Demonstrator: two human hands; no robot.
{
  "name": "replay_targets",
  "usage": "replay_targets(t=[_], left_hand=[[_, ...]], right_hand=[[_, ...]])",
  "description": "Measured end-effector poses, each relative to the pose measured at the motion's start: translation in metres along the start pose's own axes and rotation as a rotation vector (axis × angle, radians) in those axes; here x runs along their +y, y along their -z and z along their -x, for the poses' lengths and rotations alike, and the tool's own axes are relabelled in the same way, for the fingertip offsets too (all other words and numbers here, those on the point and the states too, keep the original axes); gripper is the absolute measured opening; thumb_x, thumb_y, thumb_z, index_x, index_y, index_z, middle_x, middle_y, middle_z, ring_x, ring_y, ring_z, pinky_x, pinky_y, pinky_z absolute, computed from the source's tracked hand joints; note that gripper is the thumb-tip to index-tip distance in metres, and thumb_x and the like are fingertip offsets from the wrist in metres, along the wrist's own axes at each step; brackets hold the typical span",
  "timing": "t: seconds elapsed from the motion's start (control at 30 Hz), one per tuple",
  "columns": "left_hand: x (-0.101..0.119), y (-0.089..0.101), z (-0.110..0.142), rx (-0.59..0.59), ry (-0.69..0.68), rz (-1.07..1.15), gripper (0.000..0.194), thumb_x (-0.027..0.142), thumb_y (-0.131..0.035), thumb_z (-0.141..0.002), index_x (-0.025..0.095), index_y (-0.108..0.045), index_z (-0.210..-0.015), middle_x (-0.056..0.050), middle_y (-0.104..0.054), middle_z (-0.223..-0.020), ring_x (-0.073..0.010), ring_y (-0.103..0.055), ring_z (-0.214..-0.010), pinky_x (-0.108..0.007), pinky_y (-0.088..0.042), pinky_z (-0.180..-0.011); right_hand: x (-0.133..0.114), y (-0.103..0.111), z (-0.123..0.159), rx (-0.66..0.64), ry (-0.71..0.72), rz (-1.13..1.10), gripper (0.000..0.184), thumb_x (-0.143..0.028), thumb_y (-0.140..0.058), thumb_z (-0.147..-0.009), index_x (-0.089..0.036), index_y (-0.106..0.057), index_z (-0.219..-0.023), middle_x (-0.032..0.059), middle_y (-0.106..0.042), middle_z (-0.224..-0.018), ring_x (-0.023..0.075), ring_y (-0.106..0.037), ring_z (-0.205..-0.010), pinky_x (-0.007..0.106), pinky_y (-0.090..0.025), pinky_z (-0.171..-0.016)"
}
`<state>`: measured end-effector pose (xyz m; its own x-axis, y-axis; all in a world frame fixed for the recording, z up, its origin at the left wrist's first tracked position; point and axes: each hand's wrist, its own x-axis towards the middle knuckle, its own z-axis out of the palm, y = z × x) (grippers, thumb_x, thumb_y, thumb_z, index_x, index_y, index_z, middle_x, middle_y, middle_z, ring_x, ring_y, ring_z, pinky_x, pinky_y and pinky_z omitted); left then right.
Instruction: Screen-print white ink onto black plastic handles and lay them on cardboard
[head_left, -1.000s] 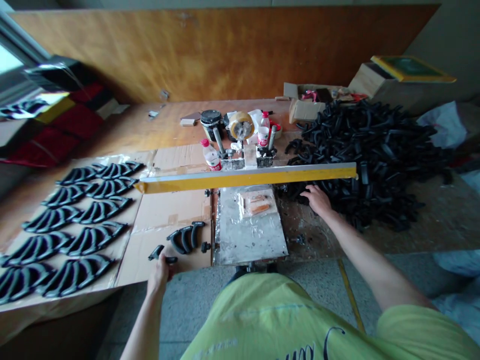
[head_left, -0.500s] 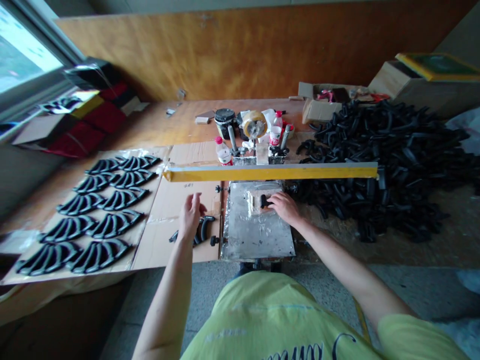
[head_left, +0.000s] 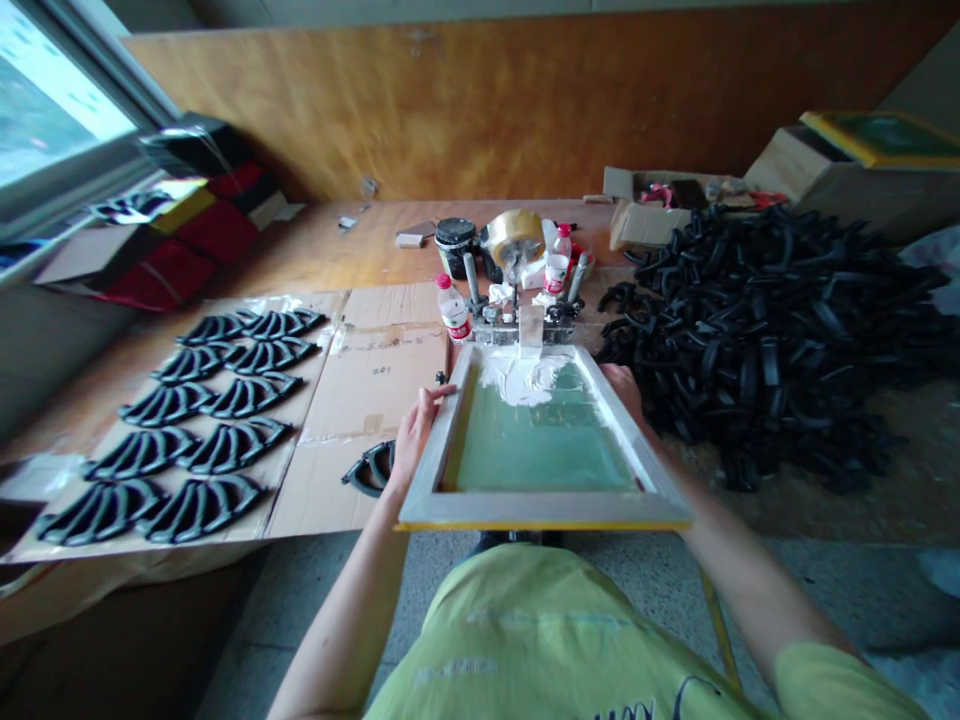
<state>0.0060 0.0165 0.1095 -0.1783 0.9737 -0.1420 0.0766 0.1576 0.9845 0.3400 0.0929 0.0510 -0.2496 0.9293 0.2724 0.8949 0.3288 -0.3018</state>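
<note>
A screen-printing frame (head_left: 543, 508) with green mesh is lowered over the metal plate and hides it. White ink (head_left: 523, 380) is smeared at the mesh's far end. My left hand (head_left: 415, 432) grips the frame's left side, its fingers at the edge. At the right side, my right hand (head_left: 624, 388) has its fingers curled against the frame and is partly hidden by it. Left of the frame, a few curved black plastic handles (head_left: 367, 470) lie on cardboard, partly covered by my left forearm. The handle seen earlier on the plate is out of sight.
Rows of black handles (head_left: 225, 450) lie fanned out on the left cardboard. A big heap of black handles (head_left: 780, 340) is at right. Behind the frame stand clamp posts, plastic bottles (head_left: 452, 308), a black tub (head_left: 454, 248) and a tape roll (head_left: 516, 238).
The frame has swung down from its raised, edge-on position to lie over the plate. My right hand left the black handle on the plate; both hands moved to the frame's sides.
</note>
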Motion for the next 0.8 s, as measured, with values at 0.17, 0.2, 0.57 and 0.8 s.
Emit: replay_targets(t=[0.17, 0.2, 0.57, 0.8], left_hand=[[-0.061, 0.000, 0.006, -0.029, 0.137, -0.089, 0.071, 0.058, -0.064, -0.078, 0.021, -0.055, -0.137, -0.004, -0.072, -0.090, -0.0198, -0.064, -0.080, -0.028, -0.050, -0.070], [-0.071, -0.002, 0.004, -0.024, 0.158, -0.101, 0.073, 0.056, -0.065, -0.077, 0.022, -0.052, -0.140, -0.004, -0.072, -0.090, -0.0200, -0.065, -0.080, -0.028, -0.050, -0.071], [-0.098, -0.007, 0.000, -0.033, 0.161, -0.085, 0.062, 0.055, -0.062, -0.080, 0.021, -0.060, -0.132, -0.006, -0.072, -0.108, -0.0233, -0.065, -0.099, -0.032, -0.051, -0.085], [-0.098, -0.005, 0.000, -0.042, 0.140, -0.065, 0.064, 0.056, -0.061, -0.081, 0.019, -0.059, -0.133, -0.007, -0.071, -0.109, -0.0240, -0.064, -0.100, -0.033, -0.049, -0.088]], right_hand=[[-0.023, 0.015, -0.056, 0.206, 0.056, -0.035, 0.053, -0.022, -0.060, -0.085, -0.017, -0.049, -0.137, 0.0148, -0.051, -0.136, 0.0300, -0.047, -0.124, 0.046, -0.040, -0.104], [-0.036, 0.012, -0.068, 0.154, 0.120, -0.033, 0.053, -0.020, -0.063, -0.083, -0.016, -0.050, -0.135, 0.0151, -0.052, -0.134, 0.0302, -0.046, -0.124, 0.046, -0.040, -0.103], [-0.081, -0.007, -0.016, -0.282, 0.544, 0.010, 0.017, -0.005, -0.052, -0.080, -0.014, -0.064, -0.088, 0.0106, -0.065, -0.090, 0.0241, -0.055, -0.093, 0.034, -0.042, -0.081], [-0.086, -0.001, -0.021, -0.186, 0.460, -0.035, 0.012, -0.009, -0.055, -0.081, -0.017, -0.063, -0.084, 0.0079, -0.065, -0.087, 0.0229, -0.056, -0.089, 0.032, -0.042, -0.077]])
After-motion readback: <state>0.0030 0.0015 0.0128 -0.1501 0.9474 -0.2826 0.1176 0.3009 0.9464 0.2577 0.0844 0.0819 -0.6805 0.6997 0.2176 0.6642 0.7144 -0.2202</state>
